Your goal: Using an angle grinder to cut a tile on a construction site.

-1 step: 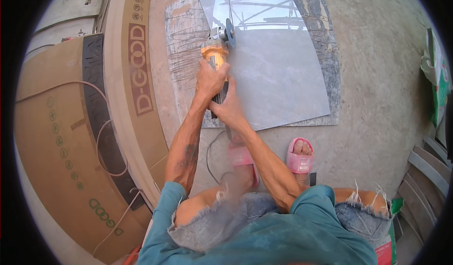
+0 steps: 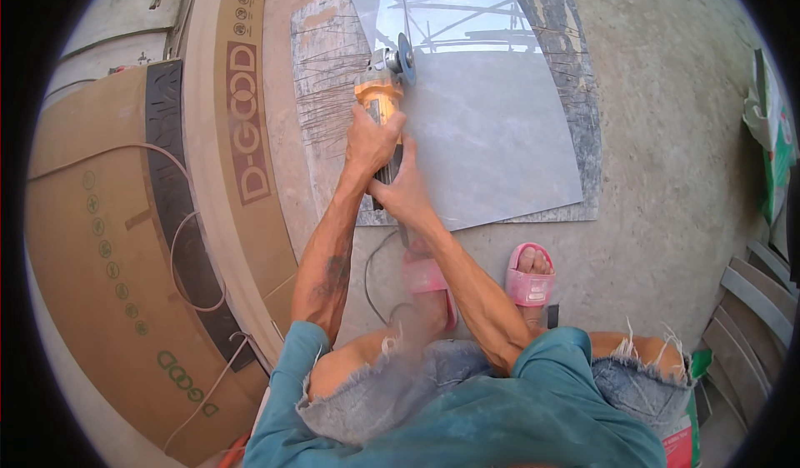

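At nine o'clock we see flattened brown cardboard (image 2: pixel 108 243) lying on the concrete floor (image 2: pixel 667 135), with a thin pale cord (image 2: pixel 179 243) looping across it; moving toward the centre, our left hand (image 2: pixel 372 141) is wrapped tight around the orange body of an angle grinder (image 2: pixel 379 93), fingers closed on the housing; just behind it, at six o'clock of the tool, our right hand (image 2: pixel 408 193) is clamped on the dark rear handle; the grinder's disc (image 2: pixel 406 54) sits at the left edge of a large glossy grey tile (image 2: pixel 492 135), which lies flat at twelve o'clock on a rougher slab (image 2: pixel 321 93); we judge the tile stiff, heavy, slippery and brittle, best held by its edges; the grinder looks weighty and wants both hands; at five o'clock are pink sandals (image 2: pixel 530 280).
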